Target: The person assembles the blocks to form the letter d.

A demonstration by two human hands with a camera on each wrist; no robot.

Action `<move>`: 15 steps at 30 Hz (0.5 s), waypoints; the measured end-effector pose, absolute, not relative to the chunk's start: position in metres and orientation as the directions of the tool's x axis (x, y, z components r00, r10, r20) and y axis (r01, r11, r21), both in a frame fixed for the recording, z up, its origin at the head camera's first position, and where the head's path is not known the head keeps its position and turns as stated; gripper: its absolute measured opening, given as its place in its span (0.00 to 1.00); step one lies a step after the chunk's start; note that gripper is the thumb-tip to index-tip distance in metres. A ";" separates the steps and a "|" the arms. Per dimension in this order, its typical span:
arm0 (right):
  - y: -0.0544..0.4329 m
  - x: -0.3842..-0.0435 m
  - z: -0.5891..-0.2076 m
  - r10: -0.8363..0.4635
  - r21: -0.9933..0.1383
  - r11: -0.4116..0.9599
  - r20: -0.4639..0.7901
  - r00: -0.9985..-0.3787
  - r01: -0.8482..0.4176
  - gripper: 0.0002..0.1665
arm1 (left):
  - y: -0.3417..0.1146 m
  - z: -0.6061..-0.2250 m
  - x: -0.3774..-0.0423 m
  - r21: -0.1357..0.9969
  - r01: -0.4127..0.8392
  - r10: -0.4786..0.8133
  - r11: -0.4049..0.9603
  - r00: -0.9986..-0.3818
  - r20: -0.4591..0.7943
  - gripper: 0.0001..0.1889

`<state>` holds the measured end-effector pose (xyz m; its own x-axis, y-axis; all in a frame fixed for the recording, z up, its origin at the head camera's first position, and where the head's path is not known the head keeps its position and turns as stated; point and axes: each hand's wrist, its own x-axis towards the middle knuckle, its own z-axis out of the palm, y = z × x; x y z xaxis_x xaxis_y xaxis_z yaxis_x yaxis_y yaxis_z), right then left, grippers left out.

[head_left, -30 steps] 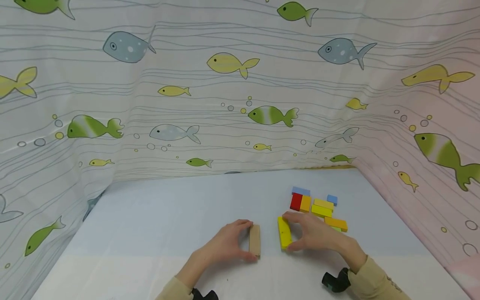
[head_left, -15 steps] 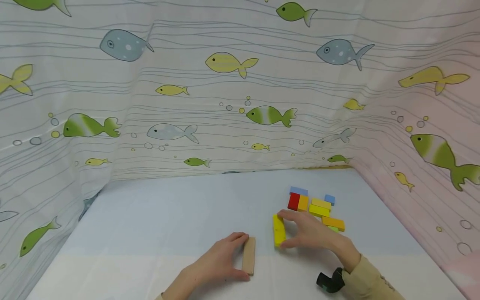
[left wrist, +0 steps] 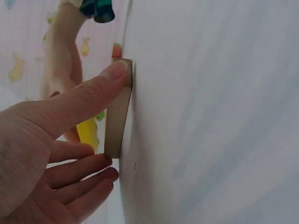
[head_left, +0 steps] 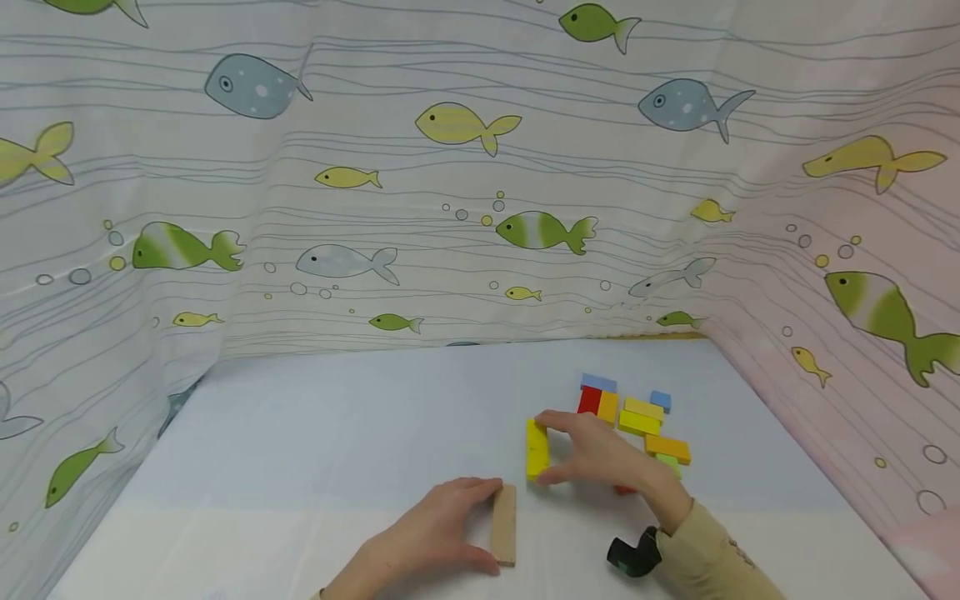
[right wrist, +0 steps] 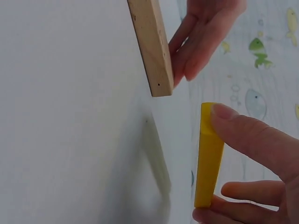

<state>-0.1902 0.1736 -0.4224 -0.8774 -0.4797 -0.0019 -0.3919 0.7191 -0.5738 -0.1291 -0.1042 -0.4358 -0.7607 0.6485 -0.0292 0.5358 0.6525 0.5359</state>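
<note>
My left hand (head_left: 431,529) pinches a plain wooden block (head_left: 504,527) by its two ends, thumb at the near end and fingertips at the far one. In the left wrist view the thumb lies on the end of this bare wood block (left wrist: 118,112). My right hand (head_left: 600,450) holds a yellow block (head_left: 537,450) the same way, farther from me and slightly to the right. The right wrist view shows the yellow block (right wrist: 209,158) raised off the table, its shadow apart from it. The two blocks do not touch.
Several coloured blocks lie at the back right, among them a red block (head_left: 589,401), a small blue block (head_left: 661,402) and an orange block (head_left: 667,449). A red piece (head_left: 625,490) is partly covered by the right forearm. Fish-patterned curtains (head_left: 360,217) border the white table (head_left: 337,425).
My right hand has carried the yellow block leftward and slightly away from me. My left hand has drawn the wooden block nearer to me. The red piece by the right forearm has come into view.
</note>
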 end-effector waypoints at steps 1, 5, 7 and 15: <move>0.172 -0.191 -0.423 -0.482 -0.574 0.718 -0.003 -0.876 -0.393 0.48 | -0.103 -0.435 -0.128 0.534 0.536 0.647 0.654 -0.762 -0.028 0.49; 0.165 -0.195 -0.424 -0.493 -0.579 0.711 -0.006 -0.870 -0.399 0.47 | -0.098 -0.435 -0.123 0.509 0.538 0.639 0.672 -0.769 -0.031 0.50; 0.162 -0.196 -0.425 -0.503 -0.586 0.702 -0.006 -0.864 -0.405 0.47 | -0.095 -0.435 -0.121 0.500 0.536 0.633 0.680 -0.773 -0.032 0.50; 0.152 -0.202 -0.434 -0.549 -0.579 0.683 -0.002 -0.836 -0.446 0.47 | -0.088 -0.435 -0.115 0.508 0.523 0.615 0.685 -0.788 -0.018 0.50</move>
